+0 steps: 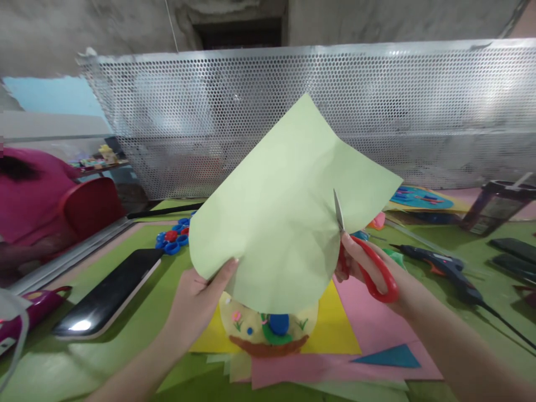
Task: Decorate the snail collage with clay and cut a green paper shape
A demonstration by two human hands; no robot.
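Note:
A large sheet of pale green paper (pixel 268 206) is held up in front of me, its lower edge rounded and its upper corners pointed. My left hand (pixel 205 296) pinches the paper's lower left edge, thumb on the near side. In my right hand (pixel 362 262) are red-handled scissors (pixel 379 273), at the paper's right side, with one blade showing in front of the sheet. Below the paper lies a round cream piece (pixel 268 332) decorated with flowers, a blue disc and a brown band; the sheet hides its upper part.
Yellow paper (pixel 339 324), pink paper (pixel 368 312) and a blue paper scrap (pixel 389 357) lie underneath. A black phone (pixel 113 290) and blue bottle caps (pixel 180 240) are left; a glue gun (pixel 448 271) and a tumbler (pixel 494 209) right. A perforated metal panel (pixel 377 100) stands behind; a person (pixel 33 195) sits far left.

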